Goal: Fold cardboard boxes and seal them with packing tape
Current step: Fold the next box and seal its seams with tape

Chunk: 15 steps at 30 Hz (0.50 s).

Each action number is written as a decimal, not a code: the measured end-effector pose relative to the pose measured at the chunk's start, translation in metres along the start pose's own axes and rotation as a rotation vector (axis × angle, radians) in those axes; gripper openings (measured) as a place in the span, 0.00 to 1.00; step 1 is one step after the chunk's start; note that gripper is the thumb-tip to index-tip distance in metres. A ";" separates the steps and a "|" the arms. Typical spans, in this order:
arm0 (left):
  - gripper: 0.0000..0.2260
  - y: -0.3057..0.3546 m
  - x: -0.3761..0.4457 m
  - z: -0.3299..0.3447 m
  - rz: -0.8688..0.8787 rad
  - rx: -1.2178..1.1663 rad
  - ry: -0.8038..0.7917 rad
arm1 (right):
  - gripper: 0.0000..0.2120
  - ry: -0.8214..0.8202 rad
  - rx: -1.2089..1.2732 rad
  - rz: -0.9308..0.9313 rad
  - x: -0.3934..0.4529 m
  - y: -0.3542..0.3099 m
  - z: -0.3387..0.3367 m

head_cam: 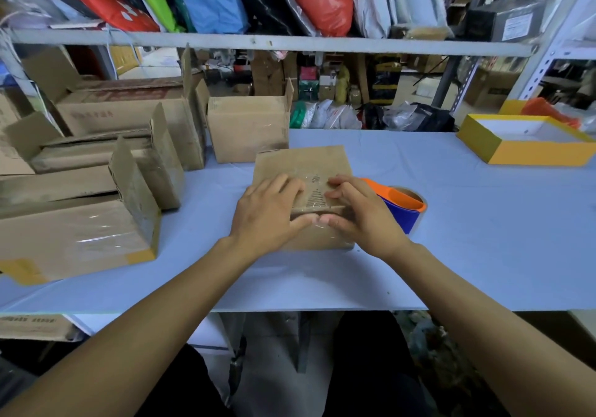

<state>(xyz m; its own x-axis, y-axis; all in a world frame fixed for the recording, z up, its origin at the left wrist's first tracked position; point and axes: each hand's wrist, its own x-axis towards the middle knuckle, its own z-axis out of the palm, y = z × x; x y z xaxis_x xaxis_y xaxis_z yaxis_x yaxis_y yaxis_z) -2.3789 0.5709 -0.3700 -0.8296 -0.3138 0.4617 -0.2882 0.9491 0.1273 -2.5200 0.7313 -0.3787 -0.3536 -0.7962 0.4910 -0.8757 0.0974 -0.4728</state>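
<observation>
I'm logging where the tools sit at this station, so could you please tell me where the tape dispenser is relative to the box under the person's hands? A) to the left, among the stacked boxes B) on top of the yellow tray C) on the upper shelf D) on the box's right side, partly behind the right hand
D: the orange and blue tape dispenser lies on the table just right of the box, behind the right hand.

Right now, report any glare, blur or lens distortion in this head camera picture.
Head view: wide-angle bending bows the grey metal shelf rail and curves the pale blue table edge; clear tape on the small brown cardboard box under both hands glints, as does the large taped carton at left; the shelf clutter behind looks soft, and the orange-and-blue tape dispenser is fairly sharp.
</observation>
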 end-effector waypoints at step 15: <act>0.20 -0.006 0.002 -0.017 -0.088 -0.259 -0.207 | 0.27 0.063 -0.136 0.065 0.007 -0.018 0.006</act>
<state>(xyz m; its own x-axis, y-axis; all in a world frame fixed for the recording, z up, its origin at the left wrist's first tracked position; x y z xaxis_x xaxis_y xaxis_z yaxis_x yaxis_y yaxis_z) -2.3703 0.5652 -0.3549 -0.8940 -0.3688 0.2544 -0.2540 0.8850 0.3902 -2.5045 0.7201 -0.3712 -0.4271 -0.7472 0.5092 -0.8853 0.2309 -0.4037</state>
